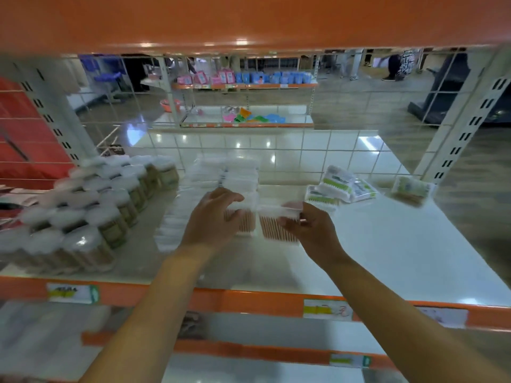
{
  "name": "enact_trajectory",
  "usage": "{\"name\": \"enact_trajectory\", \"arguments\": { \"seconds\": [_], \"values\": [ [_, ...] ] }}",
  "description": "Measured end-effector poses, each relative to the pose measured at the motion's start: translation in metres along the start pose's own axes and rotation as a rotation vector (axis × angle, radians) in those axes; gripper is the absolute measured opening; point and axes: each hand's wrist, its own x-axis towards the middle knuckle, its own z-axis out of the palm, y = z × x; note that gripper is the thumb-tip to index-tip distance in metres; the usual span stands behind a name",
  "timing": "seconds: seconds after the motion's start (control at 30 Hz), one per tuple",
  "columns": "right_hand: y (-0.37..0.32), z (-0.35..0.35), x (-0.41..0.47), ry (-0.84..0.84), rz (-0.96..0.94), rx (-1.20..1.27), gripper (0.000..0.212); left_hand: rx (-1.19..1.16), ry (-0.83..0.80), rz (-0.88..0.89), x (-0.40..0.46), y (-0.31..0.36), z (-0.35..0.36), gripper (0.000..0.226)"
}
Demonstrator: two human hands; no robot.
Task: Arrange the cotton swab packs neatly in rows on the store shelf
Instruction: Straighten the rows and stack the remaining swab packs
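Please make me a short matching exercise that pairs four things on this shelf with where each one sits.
Things:
1. round swab jars
2. green-labelled packs
3. pack in the right hand
4. lone pack

Places:
A. far right, near the slotted upright
B. left part of the shelf, in rows
C. centre front, beside the pack under the left hand
D. loose pile, right of centre, behind the right hand

Pairs: 1-B, 2-D, 3-C, 4-A
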Motion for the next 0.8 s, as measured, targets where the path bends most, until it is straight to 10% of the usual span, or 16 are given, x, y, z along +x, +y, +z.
{"name": "enact_trajectory", "arguments": {
  "seconds": [0.8],
  "values": [
    [0.011, 0.093, 0.011, 0.193, -0.136, -0.506, 0.044, 0.198, -0.111, 0.072, 0.002, -0.071, -0.026, 0.023]
  ]
}}
